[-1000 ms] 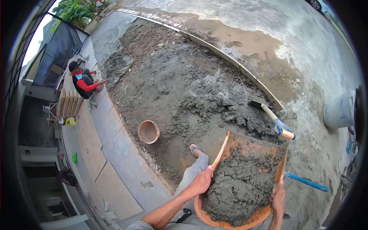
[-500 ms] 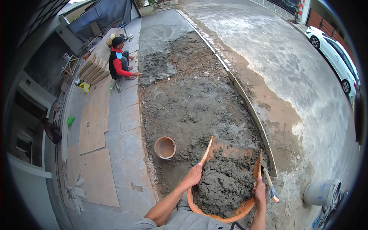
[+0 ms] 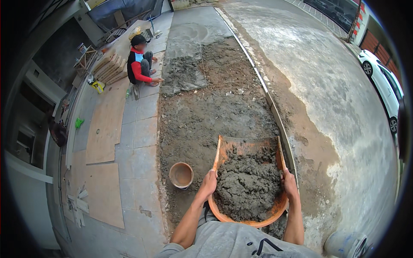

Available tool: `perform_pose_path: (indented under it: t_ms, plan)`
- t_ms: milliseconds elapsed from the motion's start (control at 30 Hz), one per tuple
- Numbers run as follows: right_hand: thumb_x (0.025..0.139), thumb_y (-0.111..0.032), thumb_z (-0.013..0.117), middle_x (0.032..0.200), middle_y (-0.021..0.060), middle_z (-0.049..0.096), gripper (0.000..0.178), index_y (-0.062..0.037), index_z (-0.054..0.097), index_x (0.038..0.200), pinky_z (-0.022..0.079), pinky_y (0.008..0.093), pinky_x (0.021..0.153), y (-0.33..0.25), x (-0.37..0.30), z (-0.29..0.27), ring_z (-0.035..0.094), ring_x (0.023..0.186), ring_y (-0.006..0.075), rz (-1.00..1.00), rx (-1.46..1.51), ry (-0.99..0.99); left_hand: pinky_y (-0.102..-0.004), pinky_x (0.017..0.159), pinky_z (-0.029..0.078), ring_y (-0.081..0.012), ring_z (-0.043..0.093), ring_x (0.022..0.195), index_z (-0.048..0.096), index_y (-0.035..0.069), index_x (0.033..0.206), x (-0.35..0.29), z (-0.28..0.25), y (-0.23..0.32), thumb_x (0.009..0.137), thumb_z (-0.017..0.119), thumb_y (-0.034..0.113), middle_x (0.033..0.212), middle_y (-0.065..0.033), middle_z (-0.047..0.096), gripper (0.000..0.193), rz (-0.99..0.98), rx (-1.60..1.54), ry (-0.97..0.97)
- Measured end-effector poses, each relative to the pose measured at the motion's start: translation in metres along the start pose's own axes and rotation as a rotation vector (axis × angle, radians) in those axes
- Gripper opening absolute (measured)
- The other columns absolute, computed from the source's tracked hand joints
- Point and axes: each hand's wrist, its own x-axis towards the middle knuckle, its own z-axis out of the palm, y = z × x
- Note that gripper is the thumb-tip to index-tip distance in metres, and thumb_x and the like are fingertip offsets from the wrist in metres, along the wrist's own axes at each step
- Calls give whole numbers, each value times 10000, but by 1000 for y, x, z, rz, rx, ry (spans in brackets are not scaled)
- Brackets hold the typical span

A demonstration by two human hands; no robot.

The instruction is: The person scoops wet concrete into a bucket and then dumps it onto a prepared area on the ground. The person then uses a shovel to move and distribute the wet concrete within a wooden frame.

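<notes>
An orange plastic tub (image 3: 254, 224), cut open on its far side like a big scoop, is in front of my body. Wet grey concrete (image 3: 247, 187) fills most of it. My left hand (image 3: 209, 185) is closed on the tub's left rim. On the opposite rim, my right hand (image 3: 290, 185) grips the tub, its fingers partly hidden by the side wall. Left of the tub, an orange-brown bucket (image 3: 181, 175) stands on the rough, damp concrete bed (image 3: 211, 114).
A co-worker (image 3: 140, 62) squats at the bed's left edge, one hand reaching over it. A narrow form edge (image 3: 279, 120) bounds the right side. Boards (image 3: 103, 193) cover paving at left; a white drum (image 3: 344, 244) stands lower right; a white car (image 3: 380, 88) is parked far right.
The tub, held in both my hands, has moved forward and slightly left. My right hand has shifted farther up its rim. A wooden-handled tool beside the tub has gone out of sight.
</notes>
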Motion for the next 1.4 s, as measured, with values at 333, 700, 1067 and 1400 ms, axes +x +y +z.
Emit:
perform_pose_path:
  t_ms: [333, 700, 1067, 1400]
  plan:
    - [932, -525, 351, 556, -58, 365, 479, -134, 461, 677, 251, 235, 445, -131, 244, 85, 334, 483, 66, 61, -138, -55, -357, 734, 404, -239, 463, 684, 428, 34, 841, 234, -40, 118, 945, 210, 313, 723, -106, 424, 369, -110, 88, -29]
    - [925, -534, 379, 523, -95, 295, 458, -127, 455, 731, 193, 219, 379, -320, 524, 109, 259, 405, 35, 127, 92, -51, -349, 634, 375, -187, 422, 651, 450, 39, 861, 529, -65, 325, 951, 226, 322, 683, -70, 408, 372, -32, -31, -72]
    - [946, -493, 360, 573, -58, 379, 490, -101, 480, 677, 264, 240, 463, -482, 859, 134, 333, 499, 62, 16, -228, -166, -299, 564, 351, -131, 377, 590, 451, 53, 874, 798, -25, 441, 965, 263, 351, 689, -15, 390, 364, -113, -289, 56]
    - [941, -498, 366, 552, -88, 313, 460, -106, 480, 731, 223, 231, 435, -645, 1102, 217, 281, 467, 51, 71, -152, -346, -239, 502, 302, -57, 327, 554, 459, 76, 915, 1021, -91, 575, 992, 267, 379, 653, 47, 351, 368, -27, -497, 28]
